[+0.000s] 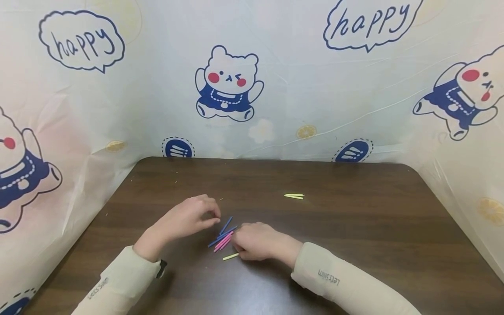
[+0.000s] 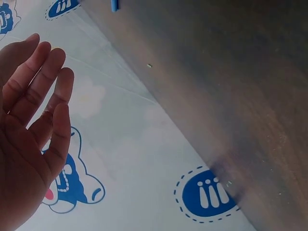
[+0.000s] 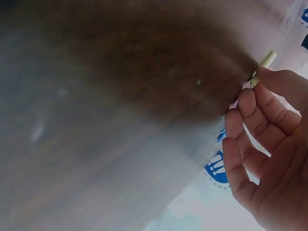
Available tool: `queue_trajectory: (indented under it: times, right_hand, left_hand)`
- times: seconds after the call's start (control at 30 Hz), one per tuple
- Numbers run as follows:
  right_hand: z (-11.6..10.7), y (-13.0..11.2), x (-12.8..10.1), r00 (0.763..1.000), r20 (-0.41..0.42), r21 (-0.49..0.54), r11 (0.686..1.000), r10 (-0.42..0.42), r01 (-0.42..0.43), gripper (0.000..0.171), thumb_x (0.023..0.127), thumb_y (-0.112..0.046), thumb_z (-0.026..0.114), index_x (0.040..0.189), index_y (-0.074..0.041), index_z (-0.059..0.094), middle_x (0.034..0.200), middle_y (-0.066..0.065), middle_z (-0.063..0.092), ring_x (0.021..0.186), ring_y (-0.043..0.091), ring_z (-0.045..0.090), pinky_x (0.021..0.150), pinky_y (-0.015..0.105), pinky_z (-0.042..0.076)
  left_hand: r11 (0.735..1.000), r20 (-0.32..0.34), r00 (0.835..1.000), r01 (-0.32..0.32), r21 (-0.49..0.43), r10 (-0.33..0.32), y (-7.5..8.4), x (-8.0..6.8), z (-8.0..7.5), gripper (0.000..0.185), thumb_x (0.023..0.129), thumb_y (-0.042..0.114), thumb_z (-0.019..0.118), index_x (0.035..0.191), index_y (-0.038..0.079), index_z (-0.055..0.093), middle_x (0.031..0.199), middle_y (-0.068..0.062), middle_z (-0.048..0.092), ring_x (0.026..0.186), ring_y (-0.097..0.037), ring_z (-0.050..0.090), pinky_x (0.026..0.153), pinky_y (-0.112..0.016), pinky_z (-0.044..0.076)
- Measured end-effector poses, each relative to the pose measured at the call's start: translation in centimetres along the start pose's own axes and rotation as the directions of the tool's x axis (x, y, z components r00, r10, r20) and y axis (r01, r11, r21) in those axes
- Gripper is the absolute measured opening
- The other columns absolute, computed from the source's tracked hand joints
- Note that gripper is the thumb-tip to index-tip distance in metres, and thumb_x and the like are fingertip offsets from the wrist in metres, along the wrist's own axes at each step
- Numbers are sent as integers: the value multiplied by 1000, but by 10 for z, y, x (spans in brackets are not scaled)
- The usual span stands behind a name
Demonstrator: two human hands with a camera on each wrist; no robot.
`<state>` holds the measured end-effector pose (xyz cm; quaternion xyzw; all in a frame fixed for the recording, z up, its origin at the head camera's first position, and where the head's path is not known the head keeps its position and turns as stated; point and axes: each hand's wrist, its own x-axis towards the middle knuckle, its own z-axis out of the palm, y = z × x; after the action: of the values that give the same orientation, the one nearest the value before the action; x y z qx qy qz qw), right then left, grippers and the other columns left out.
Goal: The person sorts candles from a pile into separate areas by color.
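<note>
Lying diagonally, the sticks [image 1: 222,236] sit between relaxed, empty hands, left [image 1: 193,217] and right [image 1: 253,241].

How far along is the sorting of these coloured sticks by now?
Done, it seems: two yellow-green sticks lie apart as a pair. In hand: the right hand touches the mixed pile of blue and pink sticks, with a yellow-green stick at its fingertips; the left hand hovers open beside the pile. Left: the pile and one loose yellow-green stick on the table.

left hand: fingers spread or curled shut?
Open. The left hand shows straight fingers held close together in the wrist view, holding nothing; it hovers by the blue sticks on the table.
</note>
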<state>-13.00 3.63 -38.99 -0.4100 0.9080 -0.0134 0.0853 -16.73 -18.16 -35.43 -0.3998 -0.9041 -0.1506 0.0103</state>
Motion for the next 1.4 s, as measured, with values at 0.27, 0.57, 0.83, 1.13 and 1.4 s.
queue_trajectory:
  times: [0.27, 0.57, 0.83, 1.13, 1.4]
  right_hand:
    - [0, 20, -12, 1000, -11, 67, 998, 8, -7, 20, 82, -19, 72, 68, -25, 59, 65, -15, 52, 64, 5, 50, 55, 24, 42]
    - [-5, 51, -31, 997, -54, 144, 989, 47, -39, 19, 84, -14, 69, 71, -23, 60, 69, -14, 54, 61, 4, 47, 53, 23, 40]
    - [-6, 77, -49, 990, -46, 181, 976, 130, -120, 19, 88, -12, 67, 73, -21, 59, 73, -11, 56, 64, 6, 48, 58, 24, 42]
    - [-8, 111, -61, 975, -39, 209, 956, 218, -206, 12, 88, -12, 67, 78, -18, 62, 74, -9, 57, 66, 8, 50, 63, 27, 46]
    - [-8, 136, -67, 958, -41, 230, 936, 284, -267, 11, 88, -12, 68, 80, -18, 63, 75, -6, 58, 68, 11, 51, 62, 28, 44]
  left_hand:
    - [1000, -4, 1000, -17, 6, 17, 4, -8, 7, 5, 86, 17, 77, 86, 19, 72, 82, 13, 63, 81, -12, 59, 72, -26, 51]
    - [1000, 8, 1000, -26, 8, 26, 7, -12, 8, 5, 86, 16, 76, 86, 19, 72, 81, 14, 61, 80, -10, 57, 70, -24, 50]
    - [1000, 55, 998, -21, -6, 21, 13, -11, 16, 5, 85, 15, 76, 87, 17, 72, 81, 13, 61, 78, -6, 52, 69, -23, 48]
    - [1000, 96, 995, -19, -16, 20, 18, -5, 23, 6, 84, 11, 75, 89, 14, 73, 85, 10, 65, 81, -7, 55, 73, -25, 52]
    - [1000, 131, 991, -13, -5, 13, 17, -3, 27, 6, 84, 13, 77, 90, 14, 74, 84, 9, 65, 79, -8, 55, 71, -24, 51]
